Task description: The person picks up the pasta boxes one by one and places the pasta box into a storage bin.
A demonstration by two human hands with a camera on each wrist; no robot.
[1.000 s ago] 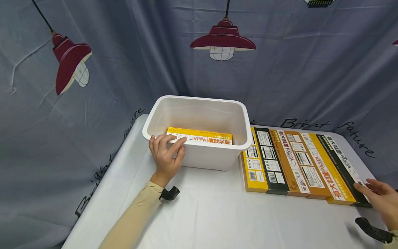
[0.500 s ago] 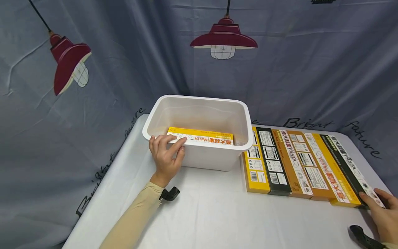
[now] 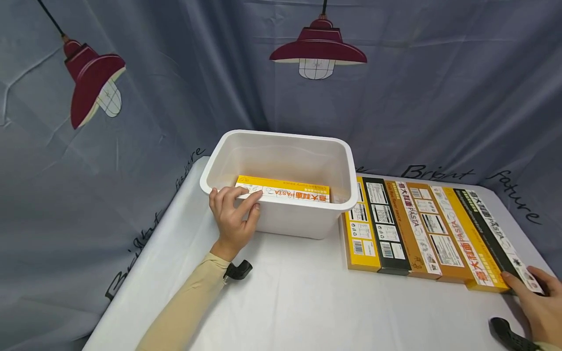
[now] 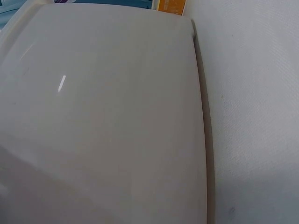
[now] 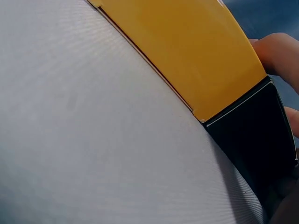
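My left hand (image 3: pixel 234 217) grips the front rim of a white plastic bin (image 3: pixel 290 222), fingers over the edge and thumb against the outer wall. Inside the bin a yellow-and-white pasta box (image 3: pixel 290 190) shows. The bin's wall (image 4: pixel 117 93) fills most of the left wrist view. At the right, my right hand (image 3: pixel 537 304) holds the near end of a black-and-white pasta box (image 3: pixel 483 229), thumb on its left and fingers on its right. In the right wrist view, its dark end (image 5: pixel 252 135) lies against a yellow box (image 5: pixel 187 51).
Several more pasta boxes, yellow (image 3: pixel 362 248), black (image 3: pixel 388 248) and brown (image 3: pixel 419 263), lie side by side in a row right of the bin. The white-covered table (image 3: pixel 307 292) ends at a grey-blue curtain (image 3: pixel 395 97) printed with red lamps.
My right hand has moved onto the near end of the black box and taken hold of it; that end has shifted slightly right. My left hand stays on the rim.
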